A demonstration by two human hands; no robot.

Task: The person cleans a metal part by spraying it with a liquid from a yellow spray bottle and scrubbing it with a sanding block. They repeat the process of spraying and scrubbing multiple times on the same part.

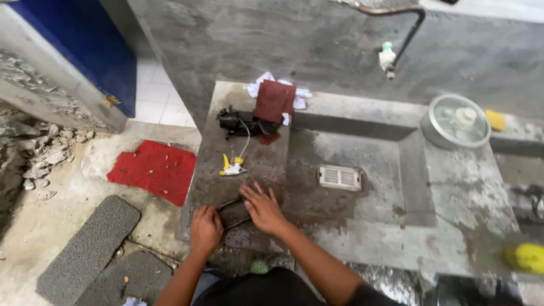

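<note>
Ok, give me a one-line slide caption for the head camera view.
Both hands, left and right, press a dark flat piece onto a wet concrete slab beside a floor drain.

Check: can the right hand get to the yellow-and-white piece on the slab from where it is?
Probably yes. The right hand lies flat on the concrete slab, and only bare wet surface separates it from the yellow-and-white piece.

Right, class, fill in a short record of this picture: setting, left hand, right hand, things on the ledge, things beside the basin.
Setting: concrete wash basin with a drain grate
Left hand: grips the near end of a dark flat part
Right hand: pressed flat on that part, fingers spread
Ledge: black device, red-brown sheet, yellow and white trigger nozzle
Beside basin: metal bowl, yellow sponge
Floor: red mat
</note>
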